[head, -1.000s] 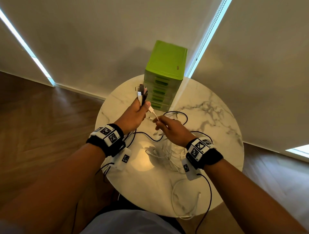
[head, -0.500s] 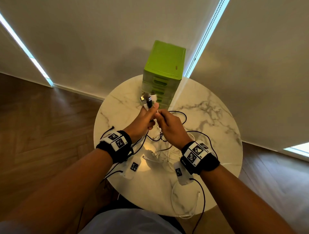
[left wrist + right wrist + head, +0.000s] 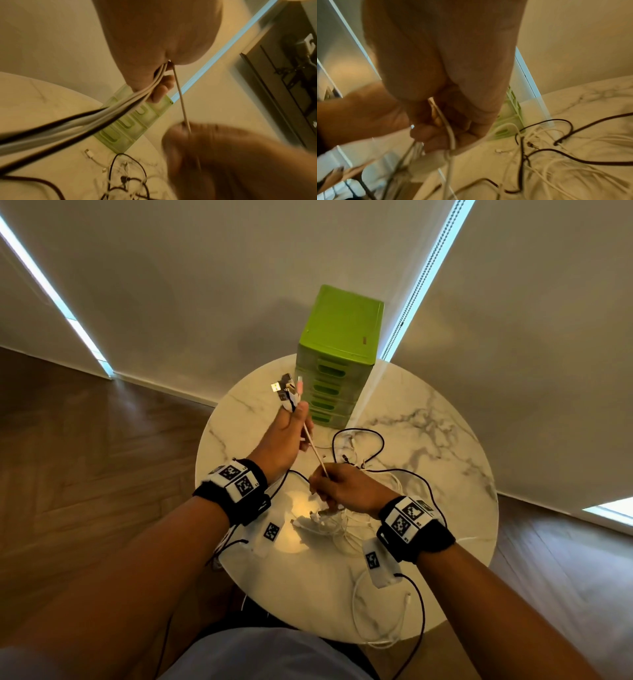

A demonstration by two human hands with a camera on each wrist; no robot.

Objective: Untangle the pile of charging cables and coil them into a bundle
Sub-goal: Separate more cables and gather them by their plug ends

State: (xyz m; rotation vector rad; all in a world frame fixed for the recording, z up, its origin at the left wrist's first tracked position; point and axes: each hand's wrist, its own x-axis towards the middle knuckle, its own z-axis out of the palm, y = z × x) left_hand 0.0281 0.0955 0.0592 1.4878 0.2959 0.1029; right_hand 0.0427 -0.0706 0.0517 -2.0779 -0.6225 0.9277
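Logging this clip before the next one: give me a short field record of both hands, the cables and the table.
left hand: raised, grips a bunch of cable ends, plugs pointing up
right hand: pinches one white cable stretched taut between both hands
loose cables: black and white, tangled on the table
table: round, marble-patterned
drawer unit: green, at the table's far edge
coiled bundle: none yet

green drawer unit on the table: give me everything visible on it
The green drawer unit is a tall, narrow, lime-green box that looks like translucent plastic, with a flat lidded top and a stack of shallow drawers, each with a slot handle. It stands upright at the far edge of the round marble table, near the wall. All drawers look closed. No hand touches it.
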